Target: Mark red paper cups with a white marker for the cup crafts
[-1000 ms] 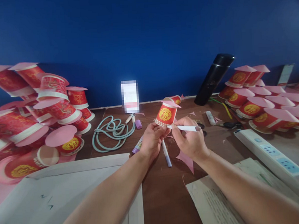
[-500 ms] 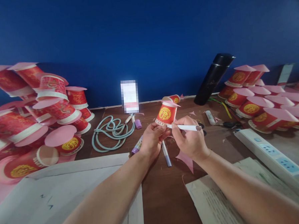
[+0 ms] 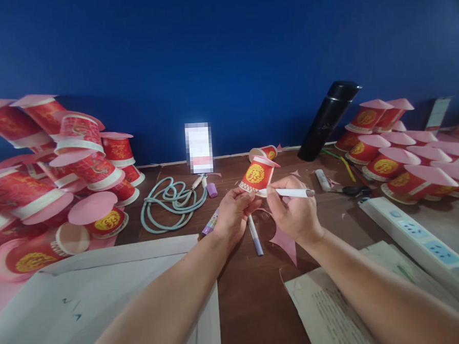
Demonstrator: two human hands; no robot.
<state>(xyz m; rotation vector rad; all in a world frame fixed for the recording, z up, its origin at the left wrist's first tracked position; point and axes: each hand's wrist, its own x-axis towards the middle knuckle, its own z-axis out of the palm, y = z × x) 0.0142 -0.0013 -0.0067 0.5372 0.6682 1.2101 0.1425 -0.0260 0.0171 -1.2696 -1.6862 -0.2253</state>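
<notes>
My left hand (image 3: 235, 213) is closed on the lower rim of a red paper cup (image 3: 254, 173), which is upside down and slightly tilted, with a gold emblem and a pink paper disc on top. A zigzag pattern runs along the cup's white band. Pinched in my right hand (image 3: 295, 212) is a white marker (image 3: 292, 192), its tip end against or very near that band. Below my hands a second marker (image 3: 255, 236) with a purple end lies on the table, beside a pink paper scrap (image 3: 285, 245). Another red cup (image 3: 266, 152) lies on its side behind.
Stacks of red cups with pink discs stand left (image 3: 85, 133) and right (image 3: 402, 160). A coiled cable (image 3: 173, 205) leads to a blurred phone (image 3: 199, 148). A black flask (image 3: 329, 120) leans on the wall. A power strip (image 3: 413, 229), printed papers (image 3: 321, 300) and a white sheet (image 3: 116, 296) lie nearer.
The cup has tilted a little to the right in my left hand. My right hand has shifted slightly right along the band with the marker.
</notes>
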